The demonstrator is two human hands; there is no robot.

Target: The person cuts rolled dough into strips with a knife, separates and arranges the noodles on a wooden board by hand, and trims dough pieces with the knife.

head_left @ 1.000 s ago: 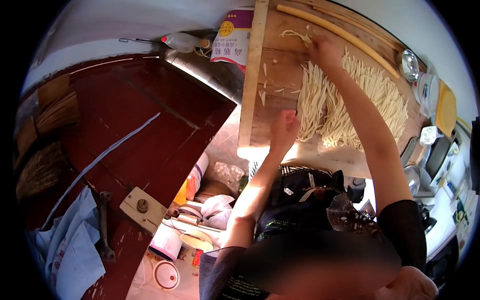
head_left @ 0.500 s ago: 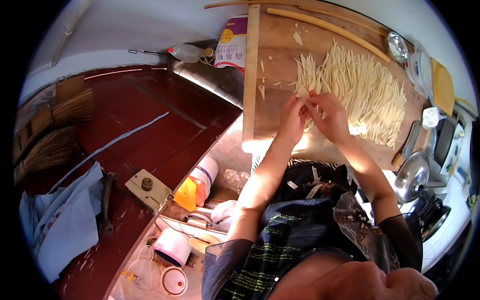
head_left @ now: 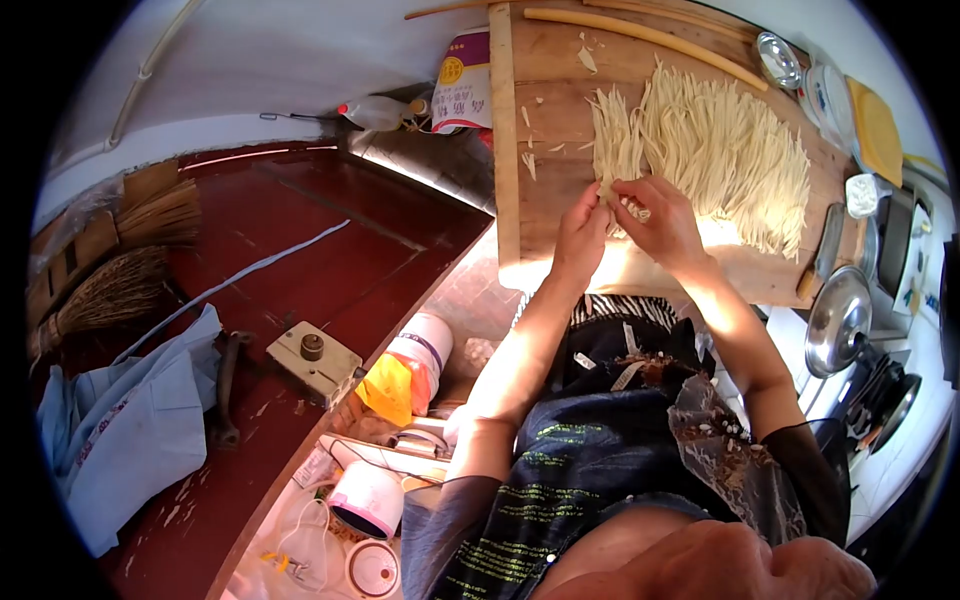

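My left hand (head_left: 580, 238) and my right hand (head_left: 662, 222) meet over the near part of a wooden board (head_left: 550, 215). Between their pinched fingertips is a small pale piece of dough (head_left: 604, 192), partly hidden by the fingers. Just beyond them lies a narrow bunch of cut noodles (head_left: 616, 135). A much wider spread of noodles (head_left: 725, 165) covers the board to the right, its edge close to my right hand. Thin dough scraps (head_left: 587, 60) are scattered on the left and far parts of the board.
A long rolling pin (head_left: 645, 45) rests along the board's far side. At the right lie a knife (head_left: 828, 245), a metal lid (head_left: 838, 322) and a metal bowl (head_left: 778, 60). A flour bag (head_left: 464, 85) stands left of the board. Blue cloth (head_left: 140, 420) lies on the dark red surface.
The dough piece between my fingertips shows less than before, more covered by the fingers. Both hands stay together near the noodles. The whole view has shifted slightly.
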